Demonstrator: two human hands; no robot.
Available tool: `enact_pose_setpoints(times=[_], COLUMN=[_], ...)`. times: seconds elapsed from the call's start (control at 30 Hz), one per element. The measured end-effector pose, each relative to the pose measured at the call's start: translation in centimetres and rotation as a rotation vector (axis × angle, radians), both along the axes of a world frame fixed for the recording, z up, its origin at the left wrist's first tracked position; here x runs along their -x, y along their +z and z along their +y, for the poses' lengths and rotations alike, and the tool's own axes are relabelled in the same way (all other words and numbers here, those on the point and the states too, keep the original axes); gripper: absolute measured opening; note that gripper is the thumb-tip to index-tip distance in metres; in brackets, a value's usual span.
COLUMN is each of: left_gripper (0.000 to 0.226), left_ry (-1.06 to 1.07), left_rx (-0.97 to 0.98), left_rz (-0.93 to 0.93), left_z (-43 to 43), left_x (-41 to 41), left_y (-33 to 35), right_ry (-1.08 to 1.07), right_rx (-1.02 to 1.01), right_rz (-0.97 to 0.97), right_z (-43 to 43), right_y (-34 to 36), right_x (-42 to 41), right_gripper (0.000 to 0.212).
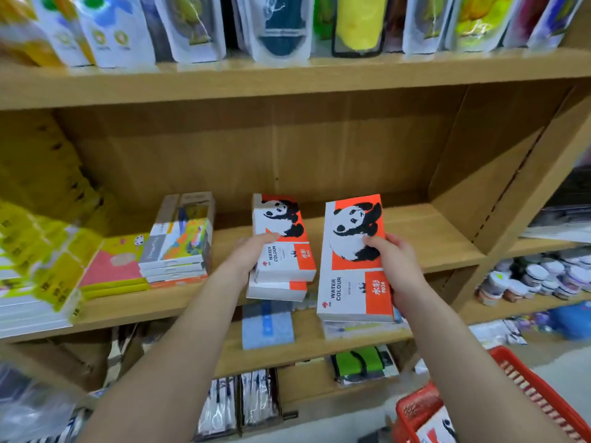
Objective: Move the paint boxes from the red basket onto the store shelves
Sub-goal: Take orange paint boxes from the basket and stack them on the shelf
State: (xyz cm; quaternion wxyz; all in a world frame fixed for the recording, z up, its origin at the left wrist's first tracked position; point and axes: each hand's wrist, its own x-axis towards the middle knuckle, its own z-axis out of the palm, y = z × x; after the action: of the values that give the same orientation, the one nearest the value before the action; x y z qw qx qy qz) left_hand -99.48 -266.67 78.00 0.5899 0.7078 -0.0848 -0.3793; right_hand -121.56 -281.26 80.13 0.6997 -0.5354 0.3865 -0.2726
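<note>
Two panda water colour boxes (281, 247) lie stacked on the middle wooden shelf (425, 238). My left hand (248, 255) holds the top one at its left edge, thumb on the lid. My right hand (398, 266) grips a larger panda paint box (351, 251) by its right side, just in front of the shelf edge to the right of the stack. The red basket (527, 391) sits at the bottom right with another panda box (438, 426) inside it.
On the shelf's left stand a pile of colourful art boxes (179, 244), a pink and yellow pad (112, 266) and yellow packs (41, 263). Hanging pouches (281, 24) line the top shelf. Small jars (537, 276) fill the right unit. Packets lie on lower shelves.
</note>
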Motion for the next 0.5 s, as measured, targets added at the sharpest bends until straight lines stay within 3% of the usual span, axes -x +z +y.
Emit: enact_pose_setpoints(times=[0.2, 0.33, 0.43, 0.5], left_gripper=[0.069, 0.039, 0.032, 0.039], left_ry=[-0.017, 0.022, 0.098, 0.131], left_rx=[-0.154, -0.137, -0.066, 0.05], left_rz=[-0.15, -0.228, -0.38, -0.47], left_z=[-0.6, -0.1, 1.9, 3.5], left_x=[-1.2, -1.1, 0.5, 1.8], left_y=[-0.8, -1.7, -2.6, -3.7], right_ry=[0.005, 0.019, 0.112, 0.163], right_rx=[-0.031, -0.032, -0.075, -0.106], right_rz=[-0.012, -0.009, -0.042, -0.049], right_z=[-1.4, -2.3, -3.0, -3.0], right_y=[0.1, 0.7, 1.6, 2.2], right_x=[-2.8, -4.1, -5.8, -7.6], right_gripper=[0.013, 0.039, 0.029, 0.02])
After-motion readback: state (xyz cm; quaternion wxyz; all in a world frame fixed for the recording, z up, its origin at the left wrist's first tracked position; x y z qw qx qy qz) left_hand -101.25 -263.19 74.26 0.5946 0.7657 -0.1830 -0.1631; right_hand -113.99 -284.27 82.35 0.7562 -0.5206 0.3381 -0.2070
